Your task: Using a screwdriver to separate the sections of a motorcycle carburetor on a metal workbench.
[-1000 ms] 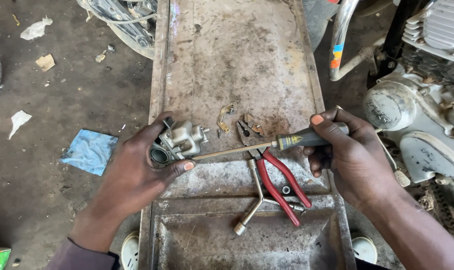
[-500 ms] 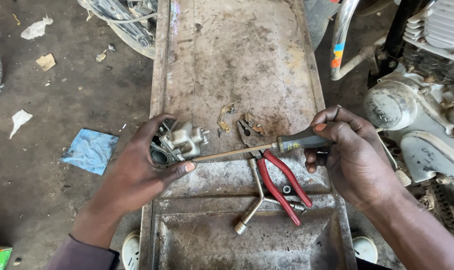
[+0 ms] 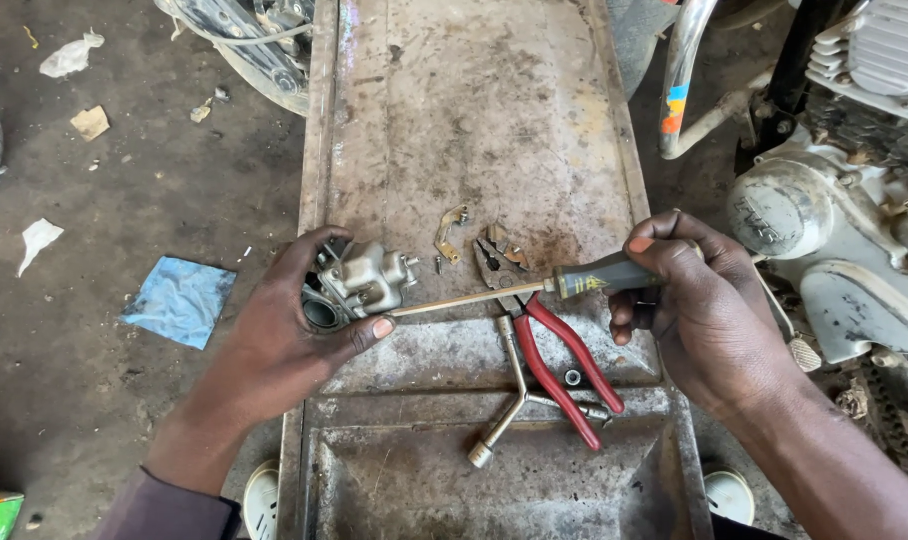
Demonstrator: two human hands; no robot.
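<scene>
While red pliers (image 3: 564, 365) and a three-way wrench (image 3: 519, 395) are lying in the metal tray (image 3: 454, 120), the left hand (image 3: 284, 345) is gripping a carburetor (image 3: 367, 280) at its left edge, and the right hand (image 3: 704, 310) is clenching a screwdriver (image 3: 534, 289) whose tip is touching the carburetor.

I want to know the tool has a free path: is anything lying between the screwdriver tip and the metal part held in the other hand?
Nothing visible does. The screwdriver shaft runs bare from the right hand to the carburetor in the left hand; the pliers lie below it on the bench.
</scene>
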